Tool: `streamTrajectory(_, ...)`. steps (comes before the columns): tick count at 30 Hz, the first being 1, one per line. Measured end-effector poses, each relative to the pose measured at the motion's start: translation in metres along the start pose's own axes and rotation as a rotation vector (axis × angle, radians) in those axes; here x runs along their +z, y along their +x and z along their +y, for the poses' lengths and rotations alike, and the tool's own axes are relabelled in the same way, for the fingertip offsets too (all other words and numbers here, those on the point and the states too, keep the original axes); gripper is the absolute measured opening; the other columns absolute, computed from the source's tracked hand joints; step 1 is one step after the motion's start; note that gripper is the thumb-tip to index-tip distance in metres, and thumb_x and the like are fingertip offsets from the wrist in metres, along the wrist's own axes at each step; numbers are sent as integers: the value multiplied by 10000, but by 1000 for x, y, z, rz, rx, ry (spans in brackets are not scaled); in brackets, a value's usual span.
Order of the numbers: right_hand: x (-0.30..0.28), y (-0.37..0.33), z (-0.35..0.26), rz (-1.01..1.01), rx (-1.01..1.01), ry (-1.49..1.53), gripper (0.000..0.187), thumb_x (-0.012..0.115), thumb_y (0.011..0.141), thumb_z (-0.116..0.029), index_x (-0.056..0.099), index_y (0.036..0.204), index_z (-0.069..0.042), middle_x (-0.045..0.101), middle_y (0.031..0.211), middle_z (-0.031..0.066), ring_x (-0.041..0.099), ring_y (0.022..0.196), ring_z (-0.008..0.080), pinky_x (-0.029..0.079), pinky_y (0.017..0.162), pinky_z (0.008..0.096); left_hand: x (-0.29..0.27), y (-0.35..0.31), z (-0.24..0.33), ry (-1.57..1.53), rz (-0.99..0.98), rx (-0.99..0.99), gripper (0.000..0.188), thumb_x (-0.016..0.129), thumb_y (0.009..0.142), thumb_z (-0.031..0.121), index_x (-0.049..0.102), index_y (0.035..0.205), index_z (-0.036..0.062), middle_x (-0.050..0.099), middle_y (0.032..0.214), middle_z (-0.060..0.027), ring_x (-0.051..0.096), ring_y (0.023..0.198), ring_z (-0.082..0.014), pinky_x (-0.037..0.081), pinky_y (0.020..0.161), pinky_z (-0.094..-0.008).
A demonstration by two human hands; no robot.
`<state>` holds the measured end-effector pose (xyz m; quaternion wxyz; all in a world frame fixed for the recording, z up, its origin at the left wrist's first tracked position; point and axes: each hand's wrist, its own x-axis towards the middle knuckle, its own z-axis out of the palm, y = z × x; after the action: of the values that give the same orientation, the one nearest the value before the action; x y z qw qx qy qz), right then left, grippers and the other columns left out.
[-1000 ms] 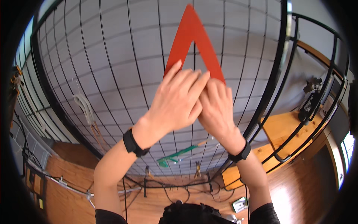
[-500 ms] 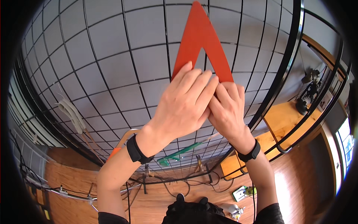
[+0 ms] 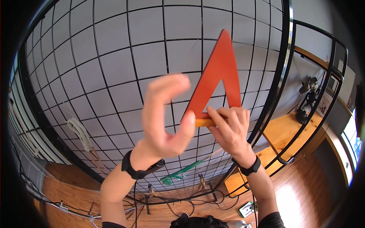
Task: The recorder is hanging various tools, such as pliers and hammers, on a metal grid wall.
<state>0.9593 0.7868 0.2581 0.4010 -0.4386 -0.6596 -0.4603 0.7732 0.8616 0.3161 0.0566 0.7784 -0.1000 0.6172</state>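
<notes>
A flat red triangle frame (image 3: 211,81) with a triangular opening stands point up in front of the black wire grid. Its bottom edge shows orange. My right hand (image 3: 231,127) is closed around the lower right corner, with fingers over the bottom edge. Beside the triangle's left side, my left hand (image 3: 157,114) is raised and blurred, its curved fingers apart from the thumb and nothing between them. The left thumb is close to the lower left corner; whether it touches I cannot tell. Both wrists wear black bands.
The black wire grid (image 3: 131,45) spans the view before a grey wall. White gloves (image 3: 79,131) hang at its left, and a green tool (image 3: 181,173) hangs low in the middle. Clamps and cables lie along its foot. A wooden desk (image 3: 283,133) stands to the right.
My left hand has come off the triangle and moved left, its fingers opening. The triangle now sits lower and farther right in view, leaning differently, still in my right hand.
</notes>
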Motion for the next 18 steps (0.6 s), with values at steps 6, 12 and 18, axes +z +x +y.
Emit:
streamTrajectory(6, -20, 13, 27, 27, 26, -72, 613, 766, 578, -116, 644, 1178, -103, 566, 970, -10, 501, 869, 186, 357, 778, 348, 3, 58, 3, -513, 54, -572, 653, 393, 962, 453, 333, 1388, -38, 369, 1424, -170, 311, 1361, -259, 203, 1139, -399)
streamTrajectory(12, -27, 8, 35, 12, 27, -63, 626, 779, 570, -122, 643, 1181, -108, 567, 986, -8, 496, 891, 185, 356, 783, 345, -3, 74, 1, -669, 4, -815, 653, 344, 979, 513, 386, 1383, 1, 361, 1439, -150, 288, 1370, -240, 177, 1145, -385)
streamTrajectory(18, -30, 2, 37, 10, 45, -26, 626, 785, 559, -115, 647, 1169, -111, 570, 985, -10, 497, 889, 182, 358, 779, 343, 6, 75, -14, -68, -329, -577, 567, 621, 857, 59, 400, 1379, 52, 486, 1355, -173, 482, 1260, -357, 421, 1028, -415)
